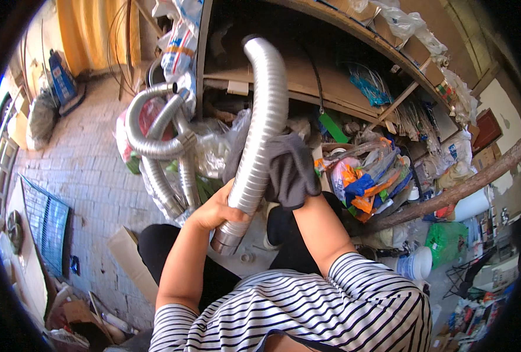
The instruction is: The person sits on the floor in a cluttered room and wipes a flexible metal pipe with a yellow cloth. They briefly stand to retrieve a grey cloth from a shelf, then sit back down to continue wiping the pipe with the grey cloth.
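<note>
The left hand (216,208) is clasped around a silver corrugated flexible duct (263,105) low on its length, thumb across the front. Just below that grip, toward the person's body, the duct ends in a smooth metal collar (228,237). Above it, the long axis runs away from the body, leaning to the right, then curves back left at the far end, so that the tip points away and to the left.

To the right of the grip and a little farther off, the right hand (298,182) is under a dark grey cloth (287,155) that lies against the duct; its fingers are hidden, so I cannot tell how firmly it grasps.

Beyond the left grip and to its left, more bent corrugated ducts (152,146) lie beside clear plastic bags (210,152). Well left of the grip stands a blue plastic crate (46,211); nearer, on the same side, is a cardboard flap (132,261). Farther right, past the cloth, a wooden pole (448,202) slants beside a heap of colourful plastic bags (366,182).
</note>
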`<move>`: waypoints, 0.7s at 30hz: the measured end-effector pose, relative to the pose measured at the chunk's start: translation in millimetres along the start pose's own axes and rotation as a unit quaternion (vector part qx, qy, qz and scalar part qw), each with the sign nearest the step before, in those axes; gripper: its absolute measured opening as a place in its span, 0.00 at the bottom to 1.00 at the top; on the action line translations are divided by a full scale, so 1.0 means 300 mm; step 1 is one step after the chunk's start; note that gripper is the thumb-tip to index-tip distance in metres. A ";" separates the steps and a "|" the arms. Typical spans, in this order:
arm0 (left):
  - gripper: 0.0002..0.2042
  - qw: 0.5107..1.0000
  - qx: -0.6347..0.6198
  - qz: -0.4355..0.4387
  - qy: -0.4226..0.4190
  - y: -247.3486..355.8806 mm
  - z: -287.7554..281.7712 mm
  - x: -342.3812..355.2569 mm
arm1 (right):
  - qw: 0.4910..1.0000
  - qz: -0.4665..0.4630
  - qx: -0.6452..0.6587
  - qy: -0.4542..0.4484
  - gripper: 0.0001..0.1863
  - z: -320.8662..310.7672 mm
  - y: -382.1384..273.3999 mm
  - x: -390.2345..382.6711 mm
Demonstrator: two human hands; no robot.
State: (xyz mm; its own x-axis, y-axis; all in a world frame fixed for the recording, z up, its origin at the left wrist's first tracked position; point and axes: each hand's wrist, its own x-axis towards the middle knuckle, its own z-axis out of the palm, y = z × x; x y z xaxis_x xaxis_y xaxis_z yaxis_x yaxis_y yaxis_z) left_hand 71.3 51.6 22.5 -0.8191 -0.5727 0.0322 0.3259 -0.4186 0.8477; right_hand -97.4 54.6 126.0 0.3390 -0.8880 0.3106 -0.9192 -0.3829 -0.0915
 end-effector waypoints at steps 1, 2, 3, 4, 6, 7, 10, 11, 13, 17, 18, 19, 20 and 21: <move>0.37 0.986 0.153 0.017 0.058 -0.013 -0.023 -0.003 | 1.000 -0.011 -0.016 -0.019 0.20 0.009 0.004 -0.005; 0.37 0.958 0.255 0.059 0.120 -0.028 -0.008 0.002 | 1.000 -0.014 0.006 -0.014 0.20 0.033 0.018 0.001; 0.37 0.897 0.399 0.043 0.186 -0.035 0.018 0.003 | 0.999 -0.012 0.035 0.003 0.20 0.059 0.030 0.008; 0.37 0.810 0.531 0.026 0.248 -0.030 0.061 -0.002 | 0.998 -0.007 0.065 0.016 0.20 0.080 0.036 0.009; 0.38 0.713 0.638 0.106 0.271 -0.081 0.081 0.006 | 0.989 0.002 0.140 0.045 0.20 0.102 0.045 0.006; 0.39 0.704 0.643 0.124 0.275 -0.089 0.101 -0.003 | 0.982 0.008 0.184 0.050 0.20 0.106 0.045 -0.004; 0.40 0.763 0.592 0.108 0.234 -0.058 0.147 -0.007 | 0.932 0.032 0.357 0.049 0.20 0.058 0.089 -0.080; 0.40 0.809 0.545 0.077 0.207 -0.029 0.152 -0.024 | 0.897 0.040 0.438 0.049 0.20 0.059 0.105 -0.092; 0.40 0.907 0.394 0.025 0.148 -0.004 0.150 -0.038 | 0.813 0.050 0.577 0.059 0.20 0.054 0.135 -0.112; 0.41 0.979 0.194 -0.058 0.010 0.026 0.184 -0.022 | 0.647 0.028 0.758 0.073 0.20 0.037 0.126 -0.187; 0.41 0.988 0.131 -0.084 -0.019 0.016 0.192 -0.023 | 0.619 0.022 0.781 0.083 0.20 0.048 0.113 -0.192; 0.42 0.991 0.066 -0.104 -0.047 0.003 0.196 -0.017 | 0.596 0.010 0.797 0.094 0.20 0.058 0.096 -0.191; 0.43 0.990 0.001 -0.123 -0.074 -0.011 0.200 -0.010 | 0.605 0.004 0.789 0.105 0.21 0.069 0.086 -0.189; 0.44 0.987 -0.060 -0.097 -0.109 -0.041 0.214 -0.004 | 0.612 0.000 0.782 0.120 0.21 0.078 0.078 -0.193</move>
State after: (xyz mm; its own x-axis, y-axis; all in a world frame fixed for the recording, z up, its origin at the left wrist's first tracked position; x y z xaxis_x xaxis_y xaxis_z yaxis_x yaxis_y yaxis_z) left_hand 38.0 102.7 46.0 -0.9498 -0.3128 0.0000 0.1956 -0.5941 0.7803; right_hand -134.0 91.2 83.8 0.1270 -0.8970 0.4233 0.4597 -0.3249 -0.8265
